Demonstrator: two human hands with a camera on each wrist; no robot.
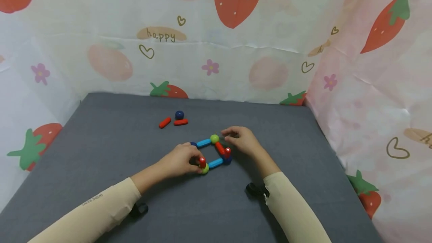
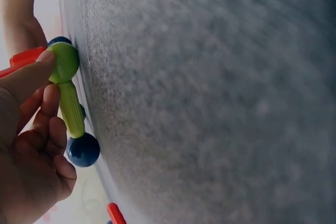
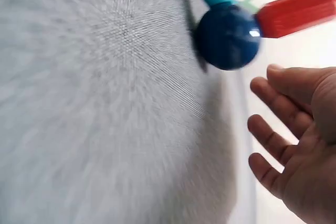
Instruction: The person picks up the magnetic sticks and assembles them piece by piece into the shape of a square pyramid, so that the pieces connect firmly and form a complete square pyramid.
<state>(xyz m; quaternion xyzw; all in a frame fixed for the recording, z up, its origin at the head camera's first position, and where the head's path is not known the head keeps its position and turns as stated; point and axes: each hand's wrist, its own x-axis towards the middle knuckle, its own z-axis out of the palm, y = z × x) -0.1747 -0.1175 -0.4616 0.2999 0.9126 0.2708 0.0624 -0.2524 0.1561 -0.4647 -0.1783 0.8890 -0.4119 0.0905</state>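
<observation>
On the cloth lies a four-sided frame of rods and balls. Light blue rods (image 1: 216,163), a red rod (image 1: 220,148) and a yellow-green rod (image 2: 72,109) form its sides. Red rods stand upright on the near green ball (image 1: 205,169) and the right dark blue ball (image 3: 228,36). My left hand (image 1: 182,159) pinches the near green ball by the foot of its upright red rod (image 1: 202,161); the fingers partly hide the frame's left side. Beside the far green ball (image 1: 214,138), my right hand (image 1: 243,140) is raised with loosely bent fingers, holding nothing.
Behind the frame lie two loose red rods (image 1: 165,122) and a loose dark blue ball (image 1: 179,115). Grey cloth (image 1: 118,123) covers the table. A strawberry-printed sheet (image 1: 209,48) hangs along the back and sides. Dark straps (image 1: 254,189) hang at both wrists.
</observation>
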